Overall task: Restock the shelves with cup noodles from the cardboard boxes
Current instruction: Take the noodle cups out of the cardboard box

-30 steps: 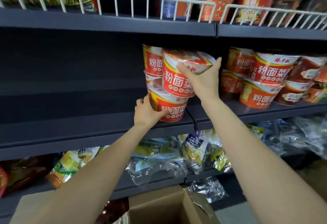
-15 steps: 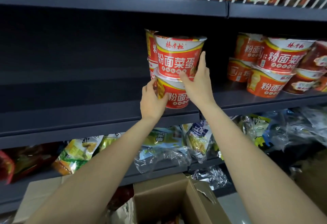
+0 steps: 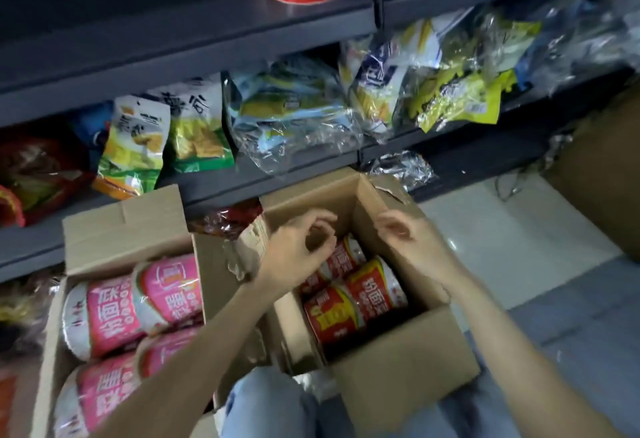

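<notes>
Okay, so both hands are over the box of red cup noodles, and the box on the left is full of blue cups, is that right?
Not quite. The head view shows the left-hand box holds pink cups, not blue. The rest stands: the left hand and right hand are both over the box of red cup noodles, holding nothing.

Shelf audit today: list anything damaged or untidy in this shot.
The right box's flaps are ragged, torn at the far corner and the left edge. The snack bags on the shelf above lie slumped and overlapping, not faced. The cups look intact.
</notes>
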